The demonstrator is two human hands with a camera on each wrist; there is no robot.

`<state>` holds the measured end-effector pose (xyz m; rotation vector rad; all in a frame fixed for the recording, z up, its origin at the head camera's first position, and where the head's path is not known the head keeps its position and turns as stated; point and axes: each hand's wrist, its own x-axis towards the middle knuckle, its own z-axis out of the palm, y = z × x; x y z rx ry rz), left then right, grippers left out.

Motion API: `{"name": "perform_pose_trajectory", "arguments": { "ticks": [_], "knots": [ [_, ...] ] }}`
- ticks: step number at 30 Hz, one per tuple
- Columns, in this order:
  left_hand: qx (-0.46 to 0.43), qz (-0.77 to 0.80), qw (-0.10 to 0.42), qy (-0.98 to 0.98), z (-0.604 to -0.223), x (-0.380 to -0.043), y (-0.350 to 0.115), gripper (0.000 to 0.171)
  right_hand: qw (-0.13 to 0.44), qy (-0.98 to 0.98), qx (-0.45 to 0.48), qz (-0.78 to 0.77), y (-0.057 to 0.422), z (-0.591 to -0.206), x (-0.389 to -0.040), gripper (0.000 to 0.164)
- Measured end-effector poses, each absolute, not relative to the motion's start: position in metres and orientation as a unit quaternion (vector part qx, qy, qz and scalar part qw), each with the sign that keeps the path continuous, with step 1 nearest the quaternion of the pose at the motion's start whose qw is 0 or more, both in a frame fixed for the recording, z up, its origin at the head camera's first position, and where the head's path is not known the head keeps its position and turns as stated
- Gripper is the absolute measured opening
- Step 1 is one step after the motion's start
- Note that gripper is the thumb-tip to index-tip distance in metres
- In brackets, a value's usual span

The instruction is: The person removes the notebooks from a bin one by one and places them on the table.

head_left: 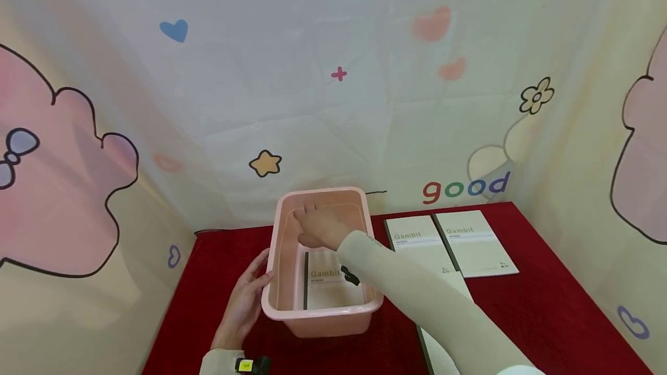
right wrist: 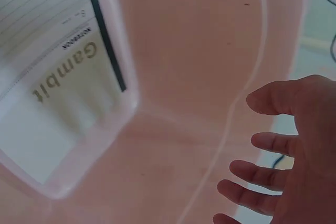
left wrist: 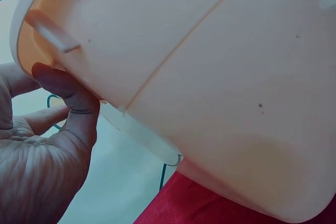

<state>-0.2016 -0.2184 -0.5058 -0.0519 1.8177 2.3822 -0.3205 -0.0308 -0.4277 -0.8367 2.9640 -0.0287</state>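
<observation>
A pink plastic basin (head_left: pixel 325 309) stands on the red cloth. On its floor lies a pale notebook (head_left: pixel 328 288) with a dark spine and "Gambit" on its cover, partly hidden by the right sleeve. My left hand (head_left: pixel 246 300) grips the basin's left rim. In the left wrist view its thumb bends against the rim, with other fingers behind. Over the far part of the basin is my right hand (head_left: pixel 320 227), holding nothing. The right wrist view shows the fingers (right wrist: pixel 252 174) spread and slightly bent, apart from the notebook (right wrist: pixel 68 87).
Two more Gambit notebooks (head_left: pixel 414 236) (head_left: pixel 476 242) lie side by side to the basin's right. Nearer, white covers (head_left: pixel 438 355) show partly beneath the right forearm. A printed fabric backdrop (head_left: pixel 323 132) rises behind the red cloth (head_left: pixel 542 311) and along both sides.
</observation>
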Motion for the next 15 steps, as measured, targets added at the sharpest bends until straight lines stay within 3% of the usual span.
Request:
{"name": "perform_pose_trajectory", "arguments": {
  "ticks": [12,15],
  "knots": [
    [-0.014,0.793,0.068,0.605,-0.506,-0.203,-0.218,0.056,0.086,0.968,-0.220,-0.087,-0.040,-0.478,-0.346,0.033],
    [-0.015,0.791,0.068,0.607,-0.507,-0.204,-0.218,0.056,0.049,0.975,-0.207,-0.069,-0.043,-0.492,-0.348,0.025]
  ]
}}
